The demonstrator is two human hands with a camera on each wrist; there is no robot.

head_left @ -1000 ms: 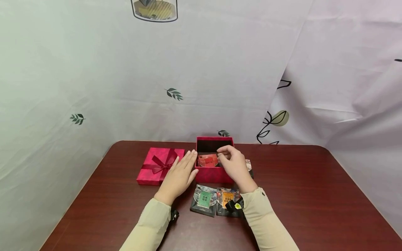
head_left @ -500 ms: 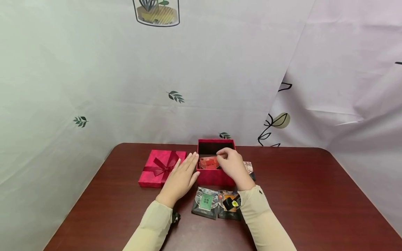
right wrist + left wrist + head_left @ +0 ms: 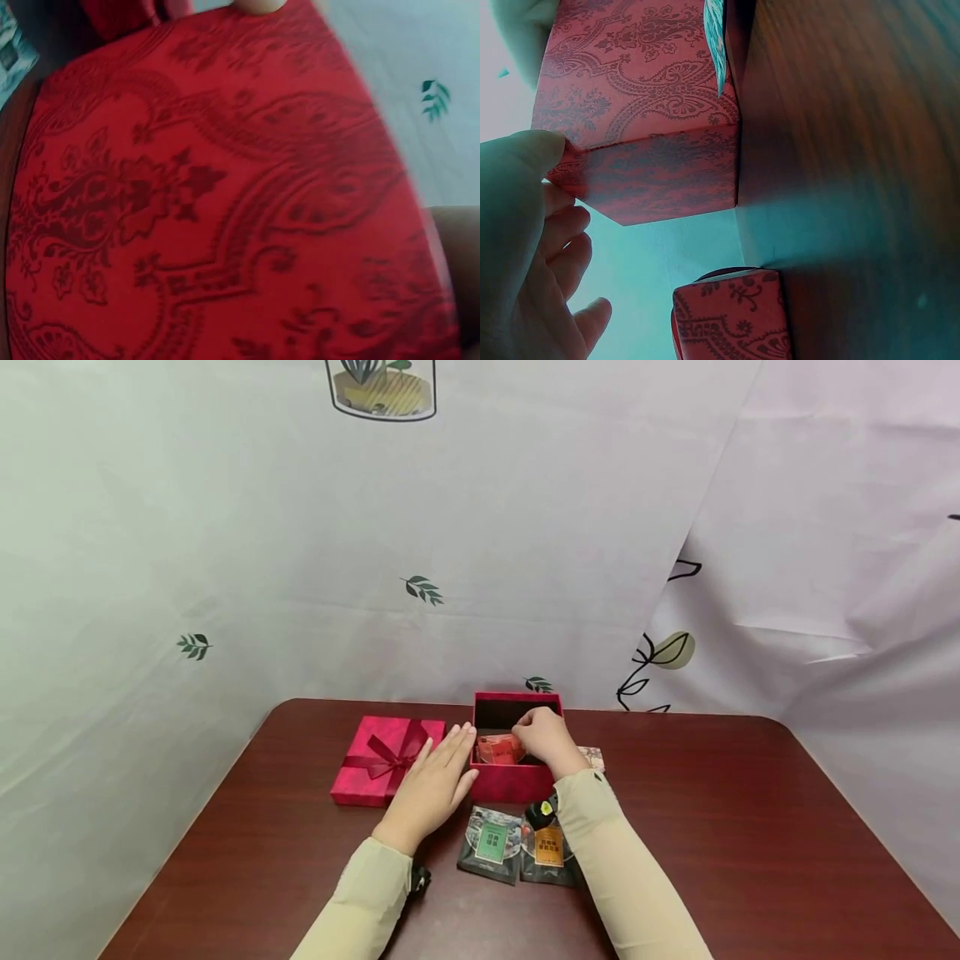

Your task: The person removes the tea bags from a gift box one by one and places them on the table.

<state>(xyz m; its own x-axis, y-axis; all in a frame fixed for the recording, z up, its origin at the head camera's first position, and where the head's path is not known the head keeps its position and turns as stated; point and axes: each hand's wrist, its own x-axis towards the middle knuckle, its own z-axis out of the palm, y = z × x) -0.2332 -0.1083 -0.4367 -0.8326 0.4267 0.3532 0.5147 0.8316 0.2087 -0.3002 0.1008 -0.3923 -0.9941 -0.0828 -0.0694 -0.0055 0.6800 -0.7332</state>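
Note:
A red patterned gift box [image 3: 512,783] stands without its lid at the back of the table. Inside it, a red tea sachet [image 3: 498,749] shows on the left. My left hand [image 3: 431,785] lies against the box's left side, fingers extended; in the left wrist view its thumb touches the box's near corner. My right hand [image 3: 549,739] reaches over the near wall into the box, fingers bent, fingertips at the sachet's right edge. Whether it pinches the sachet is hidden. The right wrist view is mostly filled by the box's patterned wall [image 3: 210,195].
The lid [image 3: 382,760] with its ribbon bow lies left of the box. In front of the box lie a green-labelled sachet [image 3: 489,845] and an orange-labelled sachet [image 3: 548,852], the latter partly behind the right sleeve. A pale floral packet [image 3: 592,758] lies right of the box.
My right hand has moved left and lower into the box, its fingers drawing together near the red sachet. The left hand stays against the box. The view has shifted slightly.

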